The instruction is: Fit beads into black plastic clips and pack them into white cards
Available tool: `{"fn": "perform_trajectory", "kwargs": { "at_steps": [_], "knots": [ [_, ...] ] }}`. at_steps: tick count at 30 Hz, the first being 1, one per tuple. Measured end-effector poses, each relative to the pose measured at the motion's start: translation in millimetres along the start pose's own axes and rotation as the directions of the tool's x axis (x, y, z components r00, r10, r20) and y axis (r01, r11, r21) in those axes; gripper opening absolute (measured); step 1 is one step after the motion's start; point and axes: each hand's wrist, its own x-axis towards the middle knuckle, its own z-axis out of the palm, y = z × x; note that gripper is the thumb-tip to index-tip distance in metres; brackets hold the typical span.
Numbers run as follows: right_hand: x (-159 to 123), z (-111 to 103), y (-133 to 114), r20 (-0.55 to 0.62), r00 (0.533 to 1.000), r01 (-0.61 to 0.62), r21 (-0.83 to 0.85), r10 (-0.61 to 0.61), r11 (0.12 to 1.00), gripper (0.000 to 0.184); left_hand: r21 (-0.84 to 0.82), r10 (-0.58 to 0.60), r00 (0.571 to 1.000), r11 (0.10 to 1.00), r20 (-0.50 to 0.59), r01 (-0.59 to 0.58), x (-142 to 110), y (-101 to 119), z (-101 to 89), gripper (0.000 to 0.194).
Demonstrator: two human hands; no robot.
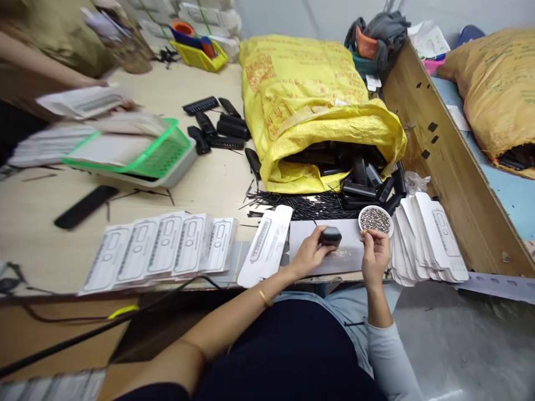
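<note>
The left forearm [238, 320] slants in from the lower left, bare, and leads through the left wrist [290, 273] to its fingertips. The left hand [311, 252] is curled in a grip, its fingers bent and angled toward the right fingertips. The right hand [375, 259] is upright just beside, apart from the left fingers, thumb and forefinger tips drawn together, the other fingers folded, the right wrist [378, 292] below them.

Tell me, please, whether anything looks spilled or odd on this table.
Tiny pale bits lie scattered on the flat white sheet, outside the round white dish, so they look spilled; they are too small to identify.
</note>
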Motion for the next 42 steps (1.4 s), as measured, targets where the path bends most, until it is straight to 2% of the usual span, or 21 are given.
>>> {"fn": "perform_trajectory", "kwargs": {
  "at_steps": [3, 7, 10, 13, 14, 16, 18, 20, 21, 23, 24, 25, 26, 28, 29, 30, 33, 35, 36, 39, 42],
  "knots": [
    [5.7, -0.1, 0.9, 0.084, 0.996, 0.029, -0.049, -0.025, 0.998, 0.018, -0.012, -0.027, 0.992, 1.000, -0.119, 0.026, 28.1, -10.6, 3.9, 0.041],
    [9.9, 21.1, -6.5, 0.334, 0.940, 0.148, -0.211, -0.071, 0.966, 0.014, 0.343, 0.196, 0.969, 0.930, -0.151, -0.134, 35.9, 3.6, -24.1, 0.057],
    [5.0, 62.9, -13.4, 0.569, 0.813, 0.322, -0.261, -0.124, 0.910, 0.012, 0.655, 0.310, 0.944, 0.737, -0.111, -0.165, 6.8, 4.9, -69.1, 0.064],
    [-1.3, 120.6, -14.4, 0.780, 0.612, 0.516, -0.268, -0.132, 0.814, 0.009, 0.834, 0.281, 0.934, 0.551, -0.222, 0.032, -25.6, -10.2, -112.6, 0.082],
    [-1.8, 139.2, -13.9, 0.817, 0.569, 0.563, -0.306, -0.093, 0.768, 0.017, 0.857, 0.251, 0.931, 0.503, -0.266, 0.109, -32.3, -16.0, -122.7, 0.087],
    [1.3, 169.0, -13.8, 0.849, 0.527, 0.588, -0.398, 0.040, 0.704, 0.030, 0.873, 0.200, 0.920, 0.432, -0.336, 0.225, -37.5, -23.3, -134.3, 0.094],
    [10.0, 183.4, -17.2, 0.864, 0.480, 0.584, -0.442, 0.149, 0.681, 0.024, 0.869, 0.190, 0.911, 0.421, -0.366, 0.261, -34.5, -20.5, -135.5, 0.100],
    [22.2, 180.4, -25.0, 0.891, 0.427, 0.583, -0.401, 0.153, 0.707, 0.013, 0.833, 0.223, 0.905, 0.512, -0.362, 0.208, -29.3, -8.1, -129.7, 0.103],
    [28.7, 173.2, -30.1, 0.904, 0.415, 0.579, -0.351, 0.104, 0.736, 0.011, 0.780, 0.223, 0.910, 0.607, -0.351, 0.152, -27.4, -0.1, -125.1, 0.100],
    [40.5, 151.4, -40.5, 0.902, 0.430, 0.550, -0.218, -0.049, 0.806, 0.013, 0.521, 0.088, 0.959, 0.851, -0.268, 0.068, -25.8, 14.3, -113.4, 0.081],
    [45.4, 138.8, -44.8, 0.891, 0.436, 0.519, -0.135, -0.125, 0.844, 0.015, 0.315, -0.034, 0.987, 0.945, -0.157, 0.083, -26.0, 19.0, -106.7, 0.069],
    [49.4, 126.2, -47.9, 0.884, 0.432, 0.469, -0.050, -0.180, 0.882, 0.017, 0.104, -0.148, 0.989, 0.984, 0.001, 0.147, -26.3, 21.6, -99.4, 0.060],
    [52.3, 114.3, -49.7, 0.884, 0.418, 0.395, 0.030, -0.209, 0.918, 0.020, -0.071, -0.220, 0.963, 0.970, 0.157, 0.234, -26.5, 22.0, -91.9, 0.056],
    [54.1, 94.6, -49.3, 0.889, 0.396, 0.186, 0.167, -0.229, 0.968, 0.026, -0.279, -0.250, 0.916, 0.898, 0.314, 0.341, -25.6, 18.5, -76.8, 0.055],
    [52.7, 87.4, -47.4, 0.881, 0.415, 0.083, 0.211, -0.226, 0.974, 0.028, -0.332, -0.240, 0.920, 0.880, 0.309, 0.341, -24.4, 15.8, -69.8, 0.056],
    [49.5, 82.0, -44.8, 0.855, 0.471, 0.011, 0.239, -0.216, 0.971, 0.029, -0.362, -0.226, 0.934, 0.876, 0.275, 0.319, -22.6, 13.5, -63.5, 0.059],
    [29.4, 74.9, -36.1, 0.643, 0.753, 0.020, 0.184, -0.136, 0.983, 0.022, -0.363, -0.182, 0.965, 0.900, 0.188, 0.240, -16.3, 11.7, -49.2, 0.087],
    [10.3, 75.1, -30.8, 0.495, 0.864, 0.064, 0.066, -0.088, 0.996, 0.022, -0.322, -0.154, 0.978, 0.927, 0.142, 0.193, -13.0, 13.8, -42.8, 0.093],
    [0.8, 76.0, -28.4, 0.460, 0.885, 0.062, 0.024, -0.066, 0.998, 0.022, -0.290, -0.143, 0.984, 0.942, 0.110, 0.169, -11.8, 14.9, -40.0, 0.087],
    [-19.5, 79.3, -22.9, 0.458, 0.889, -0.016, 0.020, 0.005, 1.000, 0.027, -0.163, -0.086, 0.996, 0.983, 0.019, 0.088, -9.5, 15.6, -32.2, 0.056],
    [-22.0, 81.1, -22.5, 0.401, 0.916, -0.064, 0.096, 0.020, 0.993, 0.021, -0.144, -0.082, 0.997, 0.986, 0.003, 0.082, -7.2, 14.1, -25.4, 0.061]
  ]
}}
